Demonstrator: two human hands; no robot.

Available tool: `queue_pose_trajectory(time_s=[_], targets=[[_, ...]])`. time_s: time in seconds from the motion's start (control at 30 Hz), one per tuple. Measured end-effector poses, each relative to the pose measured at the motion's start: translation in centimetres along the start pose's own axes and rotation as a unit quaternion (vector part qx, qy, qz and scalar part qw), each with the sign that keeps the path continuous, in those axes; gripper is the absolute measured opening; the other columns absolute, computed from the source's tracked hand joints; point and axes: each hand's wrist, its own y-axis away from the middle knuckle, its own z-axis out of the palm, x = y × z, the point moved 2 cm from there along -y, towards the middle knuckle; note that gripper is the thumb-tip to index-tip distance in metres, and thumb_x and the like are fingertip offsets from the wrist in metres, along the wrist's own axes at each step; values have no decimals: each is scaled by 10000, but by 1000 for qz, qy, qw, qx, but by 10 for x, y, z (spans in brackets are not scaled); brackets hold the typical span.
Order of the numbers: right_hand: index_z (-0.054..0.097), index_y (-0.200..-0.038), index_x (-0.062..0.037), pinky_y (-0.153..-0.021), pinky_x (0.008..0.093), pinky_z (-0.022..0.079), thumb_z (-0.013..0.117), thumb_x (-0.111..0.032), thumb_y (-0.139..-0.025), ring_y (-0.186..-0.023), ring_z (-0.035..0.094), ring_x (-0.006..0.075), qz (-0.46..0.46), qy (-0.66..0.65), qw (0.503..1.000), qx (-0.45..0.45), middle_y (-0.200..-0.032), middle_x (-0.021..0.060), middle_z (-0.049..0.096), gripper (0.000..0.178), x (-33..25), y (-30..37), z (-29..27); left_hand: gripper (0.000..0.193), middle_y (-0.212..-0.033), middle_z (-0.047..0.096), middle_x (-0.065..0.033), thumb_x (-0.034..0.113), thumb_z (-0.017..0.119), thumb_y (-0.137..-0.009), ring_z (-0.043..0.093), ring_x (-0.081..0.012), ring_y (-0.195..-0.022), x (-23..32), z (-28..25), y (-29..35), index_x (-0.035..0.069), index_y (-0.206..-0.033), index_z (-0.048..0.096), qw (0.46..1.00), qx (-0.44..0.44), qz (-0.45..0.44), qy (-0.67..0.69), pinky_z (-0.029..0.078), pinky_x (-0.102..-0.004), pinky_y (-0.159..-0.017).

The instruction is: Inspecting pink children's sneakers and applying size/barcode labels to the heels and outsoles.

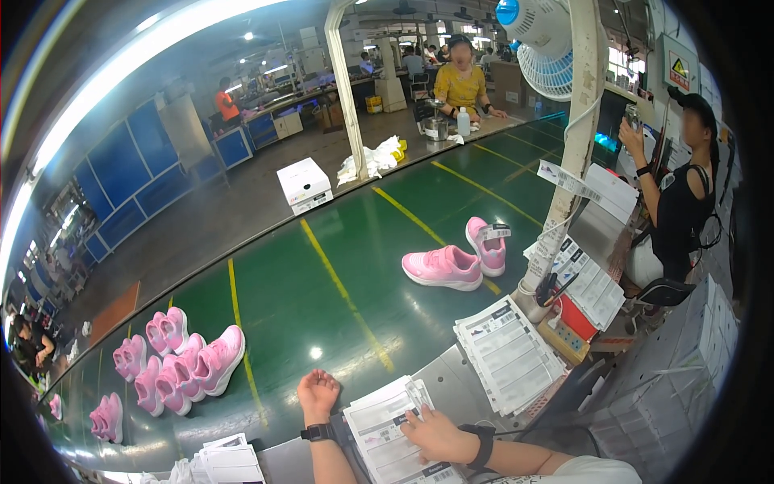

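Note:
My left hand (pixel 319 394) rests palm up at the near edge of the green conveyor belt (pixel 294 310), its fingers loosely curled and apart with nothing in them. Over a stack of printed label sheets (pixel 377 440), my right hand (pixel 439 436) bends its fingers at a small, pale label strip (pixel 417 396) near the stack's top edge. The strip seems to be pinched by the fingertips. Ahead to the right on the belt stand two pink sneakers (pixel 442 268), one with a label at its opening. Several more pink sneakers (pixel 193 367) are grouped at the left.
Another stack of label sheets (pixel 509 352) lies right of my hands, beside a post (pixel 564 185) with a fan. A white shoebox (pixel 305 184) sits at the belt's far edge. One person (pixel 459 85) is across the belt; another (pixel 681 189) stands at right holding something up.

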Motion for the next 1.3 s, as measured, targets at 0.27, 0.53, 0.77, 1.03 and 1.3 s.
queue_pose_trajectory(time_s=[0.27,0.53,0.77,1.03,1.3], targets=[[526,-1147,-13,-923,504,458,852,-274,-574,-1159,494,545,-9,-3,1000,9,-1349,280,483,708,2,0,3,85,-848,595,-13,169,523,-857,555,-176,-779,1,-4,-3,101,-854,574,1000,-1,-3,11,450,-362,-713],[530,-1164,-16,-912,492,469,854,-290,-567,-1164,497,527,-8,0,1000,7,-1342,270,497,732,5,1,1,68,-837,592,-44,135,588,-828,560,-194,-785,-2,4,2,72,-851,578,1000,-11,-4,13,452,-355,-721],[536,-1148,-23,-927,487,467,855,-307,-573,-1170,496,523,-13,1,1000,-4,-1346,267,499,716,3,0,0,97,-846,575,-43,167,556,-855,546,-194,-793,1,3,3,71,-855,570,1000,-5,8,4,451,-357,-719],[536,-1145,-25,-921,486,469,854,-331,-576,-1166,501,515,-14,1,1000,8,-1336,267,505,721,5,0,4,99,-837,570,-48,161,550,-858,546,-201,-783,0,0,1,63,-862,561,1000,-4,6,15,447,-362,-695],[535,-1141,-28,-898,481,477,856,-331,-564,-1154,506,513,-18,9,1000,22,-1325,265,513,727,5,1,3,94,-842,574,-46,159,538,-866,550,-196,-791,-2,3,0,68,-865,561,1000,-5,3,7,454,-360,-699]])
